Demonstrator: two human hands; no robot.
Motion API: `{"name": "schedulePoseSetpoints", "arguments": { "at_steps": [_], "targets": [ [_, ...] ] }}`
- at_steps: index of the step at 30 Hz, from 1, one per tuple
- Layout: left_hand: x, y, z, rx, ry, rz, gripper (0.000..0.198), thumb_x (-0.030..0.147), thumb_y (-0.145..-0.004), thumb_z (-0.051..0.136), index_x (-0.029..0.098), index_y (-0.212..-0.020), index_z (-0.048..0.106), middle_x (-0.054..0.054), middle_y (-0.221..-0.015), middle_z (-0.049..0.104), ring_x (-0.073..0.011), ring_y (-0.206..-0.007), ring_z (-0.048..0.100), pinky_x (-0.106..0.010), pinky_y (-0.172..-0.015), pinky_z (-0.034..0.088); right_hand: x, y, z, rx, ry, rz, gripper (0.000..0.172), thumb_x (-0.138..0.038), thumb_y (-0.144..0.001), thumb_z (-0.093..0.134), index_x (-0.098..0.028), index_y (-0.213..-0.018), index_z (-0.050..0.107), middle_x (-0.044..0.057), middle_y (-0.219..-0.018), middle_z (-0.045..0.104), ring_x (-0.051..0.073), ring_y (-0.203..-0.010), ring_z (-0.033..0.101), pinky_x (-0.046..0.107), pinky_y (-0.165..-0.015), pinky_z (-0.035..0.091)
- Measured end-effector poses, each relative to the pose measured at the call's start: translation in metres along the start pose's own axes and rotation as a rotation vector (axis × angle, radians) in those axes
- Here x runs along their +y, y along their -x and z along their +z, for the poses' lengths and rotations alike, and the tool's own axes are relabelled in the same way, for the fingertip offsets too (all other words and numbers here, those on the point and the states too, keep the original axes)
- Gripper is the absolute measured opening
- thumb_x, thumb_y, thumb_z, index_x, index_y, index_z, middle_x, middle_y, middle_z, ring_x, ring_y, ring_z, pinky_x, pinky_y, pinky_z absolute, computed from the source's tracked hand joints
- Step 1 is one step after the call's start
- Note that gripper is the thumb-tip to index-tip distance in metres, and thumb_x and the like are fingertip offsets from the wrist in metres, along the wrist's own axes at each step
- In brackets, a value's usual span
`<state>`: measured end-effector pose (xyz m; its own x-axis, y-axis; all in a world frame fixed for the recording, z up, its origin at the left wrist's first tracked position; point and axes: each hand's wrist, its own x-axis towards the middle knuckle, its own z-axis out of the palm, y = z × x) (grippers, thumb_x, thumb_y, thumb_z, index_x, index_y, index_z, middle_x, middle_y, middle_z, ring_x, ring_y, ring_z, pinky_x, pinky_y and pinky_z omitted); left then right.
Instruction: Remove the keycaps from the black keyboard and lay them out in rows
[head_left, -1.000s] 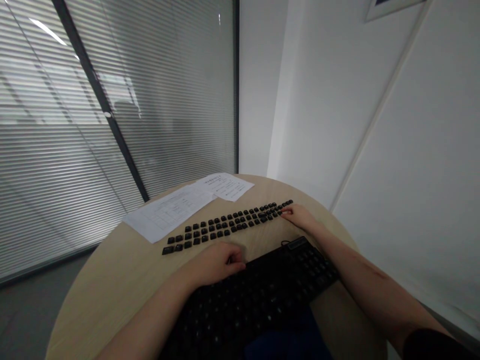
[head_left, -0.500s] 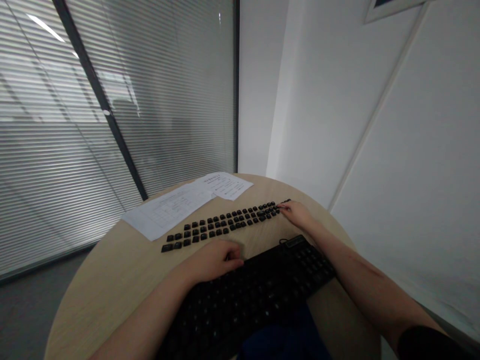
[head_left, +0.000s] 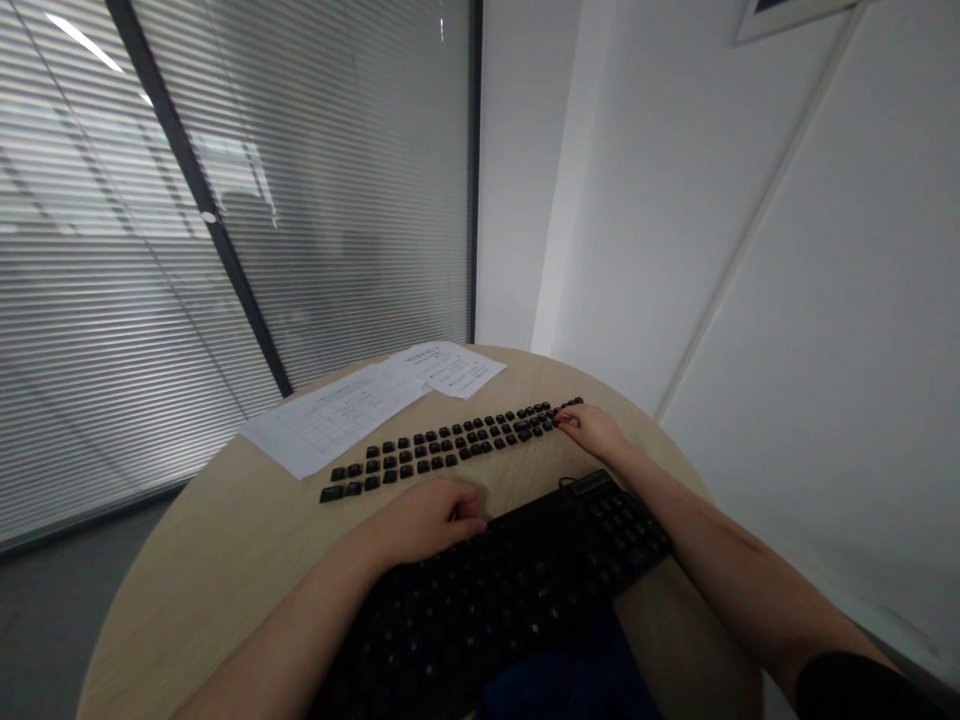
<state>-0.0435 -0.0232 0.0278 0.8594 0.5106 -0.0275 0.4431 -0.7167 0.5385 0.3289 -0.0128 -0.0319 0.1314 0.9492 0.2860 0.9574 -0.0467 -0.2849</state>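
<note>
Keycaps lie in rows beyond the left hand, reaching the right hand, whose narrowed fingers hide some. The left curls at the dim keyboard, its palm hidden; whether either hand grips anything, I cannot tell.

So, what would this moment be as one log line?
left hand: curled, at keyboard far edge | right hand: near right end of keycaps, grip unclear | papers: on table, beyond keycaps
</note>
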Motion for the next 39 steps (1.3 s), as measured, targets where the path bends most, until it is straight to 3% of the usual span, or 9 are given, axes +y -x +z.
{"name": "schedulePoseSetpoints", "arguments": {
  "at_steps": [9, 12, 15, 18, 21, 24, 29, 35, 39],
  "targets": [
    [0.000, -0.001, 0.000, -0.015, -0.012, 0.014, 0.025, 0.039, -0.087, 0.062, 0.020, -0.071, 0.061, 0.001, -0.068, 0.060, -0.0155, -0.066, 0.053, -0.029, -0.063, 0.034, -0.001, 0.005, -0.014, 0.161, -0.242, 0.036, 0.019, -0.027, -0.088, 0.067, -0.021, -0.100, 0.081, 0.010, -0.109, 0.079, 0.028, -0.105, 0.069, 0.040, -0.100, 0.050],
    [0.001, -0.002, 0.000, -0.025, -0.016, 0.012, 0.027, 0.040, -0.087, 0.061, 0.020, -0.069, 0.059, 0.001, -0.068, 0.058, -0.0159, -0.066, 0.052, -0.030, -0.063, 0.033, 0.000, 0.008, -0.036, 0.293, -0.393, 0.096, 0.038, -0.039, -0.098, 0.050, -0.017, -0.115, 0.077, 0.016, -0.120, 0.074, 0.030, -0.112, 0.065, 0.045, -0.103, 0.050],
    [0.000, -0.003, -0.001, -0.038, -0.021, 0.006, 0.029, 0.042, -0.087, 0.061, 0.020, -0.069, 0.057, 0.002, -0.068, 0.057, -0.0161, -0.066, 0.051, -0.030, -0.063, 0.033, -0.001, 0.018, -0.063, 0.344, -0.565, 0.155, 0.065, -0.057, -0.102, 0.028, -0.014, -0.126, 0.070, 0.017, -0.110, 0.073, 0.028, -0.096, 0.069, 0.044, -0.086, 0.058],
    [-0.002, -0.004, 0.000, -0.062, -0.015, -0.002, 0.028, 0.042, -0.087, 0.062, 0.021, -0.070, 0.057, 0.001, -0.068, 0.058, -0.0168, -0.067, 0.052, -0.031, -0.063, 0.033, -0.009, 0.043, -0.086, 0.254, -0.750, 0.163, 0.077, -0.072, -0.097, 0.025, -0.014, -0.112, 0.074, 0.010, -0.078, 0.068, 0.023, -0.071, 0.066, 0.037, -0.069, 0.059],
    [-0.004, -0.004, 0.001, -0.068, -0.006, -0.010, 0.026, 0.041, -0.086, 0.064, 0.021, -0.071, 0.058, 0.001, -0.069, 0.060, -0.0170, -0.067, 0.052, -0.031, -0.062, 0.032, -0.024, 0.082, -0.095, -0.022, -1.031, 0.289, 0.071, -0.077, -0.094, 0.032, -0.018, -0.094, 0.073, -0.005, -0.045, 0.038, 0.016, -0.043, 0.042, 0.033, -0.051, 0.049],
    [-0.006, -0.005, 0.002, -0.068, -0.018, -0.015, 0.026, 0.042, -0.085, 0.064, 0.022, -0.071, 0.056, 0.001, -0.069, 0.059, -0.0170, -0.067, 0.052, -0.031, -0.061, 0.032, -0.041, 0.120, -0.093, -0.148, -1.143, 0.343, 0.056, -0.075, -0.089, 0.053, -0.021, -0.088, 0.067, -0.009, -0.042, 0.034, 0.013, -0.040, 0.036, 0.029, -0.047, 0.043],
    [-0.009, -0.006, 0.004, -0.092, -0.034, -0.002, 0.029, 0.044, -0.087, 0.061, 0.021, -0.071, 0.054, 0.001, -0.070, 0.058, -0.0177, -0.068, 0.054, -0.031, -0.062, 0.033, -0.057, 0.148, -0.083, -0.184, -1.055, 0.295, 0.055, -0.063, -0.078, 0.078, -0.018, -0.106, 0.066, 0.000, -0.070, 0.067, 0.015, -0.060, 0.061, 0.029, -0.061, 0.050],
    [-0.008, -0.006, 0.004, -0.101, -0.032, -0.004, 0.030, 0.044, -0.088, 0.059, 0.021, -0.070, 0.054, 0.001, -0.068, 0.057, -0.0165, -0.066, 0.052, -0.031, -0.062, 0.032, -0.056, 0.148, -0.062, -0.034, -1.004, 0.292, 0.045, -0.069, -0.091, 0.055, -0.024, -0.089, 0.057, -0.010, -0.050, 0.037, 0.012, -0.043, 0.039, 0.026, -0.046, 0.037],
    [-0.004, -0.005, 0.002, -0.116, -0.042, -0.024, 0.029, 0.044, -0.087, 0.059, 0.021, -0.071, 0.055, 0.002, -0.067, 0.056, -0.0163, -0.066, 0.052, -0.030, -0.061, 0.032, -0.053, 0.147, -0.045, 0.107, -0.805, 0.307, 0.041, -0.065, -0.094, 0.048, -0.025, -0.084, 0.054, -0.007, -0.052, 0.041, 0.014, -0.042, 0.040, 0.026, -0.041, 0.030]
  ]
}}
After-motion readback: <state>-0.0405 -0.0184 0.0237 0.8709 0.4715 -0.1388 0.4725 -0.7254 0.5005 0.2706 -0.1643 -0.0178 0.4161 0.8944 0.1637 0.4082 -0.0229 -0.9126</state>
